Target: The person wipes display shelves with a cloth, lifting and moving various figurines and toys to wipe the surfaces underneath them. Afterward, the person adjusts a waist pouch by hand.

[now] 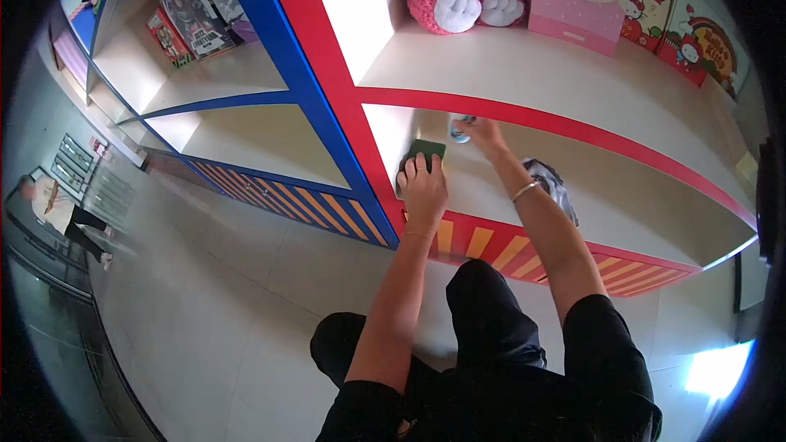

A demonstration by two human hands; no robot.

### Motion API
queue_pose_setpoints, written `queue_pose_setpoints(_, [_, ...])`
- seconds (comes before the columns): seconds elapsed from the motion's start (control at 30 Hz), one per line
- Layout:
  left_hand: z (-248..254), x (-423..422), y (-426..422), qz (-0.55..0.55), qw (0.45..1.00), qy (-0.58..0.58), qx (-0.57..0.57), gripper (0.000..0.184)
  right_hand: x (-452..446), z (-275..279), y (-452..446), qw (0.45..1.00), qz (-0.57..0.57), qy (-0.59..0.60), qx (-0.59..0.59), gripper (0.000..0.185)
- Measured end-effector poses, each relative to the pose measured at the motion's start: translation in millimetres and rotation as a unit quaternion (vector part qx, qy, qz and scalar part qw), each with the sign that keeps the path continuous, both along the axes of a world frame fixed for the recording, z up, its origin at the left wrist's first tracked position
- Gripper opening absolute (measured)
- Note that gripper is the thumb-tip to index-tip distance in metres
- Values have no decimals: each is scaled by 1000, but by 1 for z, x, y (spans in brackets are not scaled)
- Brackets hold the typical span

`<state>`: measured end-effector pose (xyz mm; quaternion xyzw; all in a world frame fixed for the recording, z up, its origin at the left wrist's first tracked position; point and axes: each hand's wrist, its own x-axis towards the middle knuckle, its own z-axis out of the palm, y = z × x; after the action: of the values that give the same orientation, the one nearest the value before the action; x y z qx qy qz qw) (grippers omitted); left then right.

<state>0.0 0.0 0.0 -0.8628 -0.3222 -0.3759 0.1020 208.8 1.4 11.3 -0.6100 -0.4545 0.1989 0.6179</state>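
Observation:
In the lower compartment of the red shelf point(508, 101), my left hand point(424, 192) has its fingers curled over a dark green box point(429, 148) by the left side wall. Deeper in, my right hand point(485, 136) grips a small white-and-blue object point(459, 129); its exact kind is too small to make out. A grey and dark crumpled item point(558, 188), perhaps in clear plastic, lies on the same board, partly behind my right forearm.
Above, a pink and grey plush toy point(446, 8) sits beside a pink box point(575, 4) and several picture boxes. The blue shelf point(274, 24) stands to the left with boxed toys point(196, 20). A person point(57, 205) stands at far left.

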Motion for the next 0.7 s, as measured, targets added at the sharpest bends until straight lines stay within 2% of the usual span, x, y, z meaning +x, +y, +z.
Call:
queue_pose_setpoints(0.13, [0, -8, -6, 6, 1000, 9, -5, 38, -43, 10, 15, 980, -86, -142, -107, 56])
queue_pose_setpoints(0.17, [0, -7, -4, 8, 1000, 7, -4, 38, -46, 9, 21, 980, -84, -143, -106, 56])
queue_pose_setpoints(0.3, [2, -4, -2, -2, 1000, -18, 2, 37, -51, 3, 30, 978, -91, -181, -54, 54])
queue_pose_setpoints(0.37, [3, -4, -3, -15, 999, -28, -3, 37, -56, 17, 7, 967, -139, -212, 13, 46])
queue_pose_setpoints(0.4, [4, -5, -3, -25, 999, -40, -7, 37, -49, 20, -7, 961, -175, -206, 52, 43])
queue_pose_setpoints(0.47, [4, -6, -4, -42, 997, -64, -20, 37, -23, 37, -50, 939, -278, -174, -103, 36])
queue_pose_setpoints(0.53, [5, -8, -3, -44, 997, -64, -29, 37, 2, 31, -91, 895, -431, -118, 1, 13])
queue_pose_setpoints(0.57, [4, -9, -2, -46, 996, -63, -34, 37, 22, 2, -92, 893, -434, -117, -4, 13])
queue_pose_setpoints(0.63, [4, -7, -3, -49, 996, -64, -43, 37, 103, -47, -121, 951, -259, -36, 163, 23])
queue_pose_setpoints(0.7, [2, -6, -3, -46, 996, -58, -42, 37, 195, -76, -106, 943, -61, 50, 323, 33])
